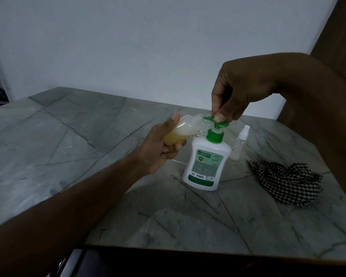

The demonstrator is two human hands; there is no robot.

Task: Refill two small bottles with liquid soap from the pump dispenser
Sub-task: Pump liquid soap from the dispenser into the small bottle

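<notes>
Head cam is showing me both hands working over the marble table [88, 136]. The left hand [160, 144] is gripping the small bottle [186, 124] around its lower half. It's holding the bottle up off the table, tilted so the mouth is pointing at the spout of the pump dispenser [206, 160]. Yellowish soap is sitting in the low end. The right hand [242, 90] is coming in from above, fingertips bunched and pinching the green pump head [221, 123].

That little bottle is looking thin, clear and crinkly near the neck, so I'm guessing it's light and squashy. I'd be holding it low on the body, gently, since squeezing could burp soap back out. It could be getting slick around the mouth too. The dispenser is standing upright and looking sturdier, though pressing off-centre might be tipping it.

The second bottle [241, 142], a spray type, is standing just behind the dispenser, and a checked cloth [286, 182] is lying off to the right.
</notes>
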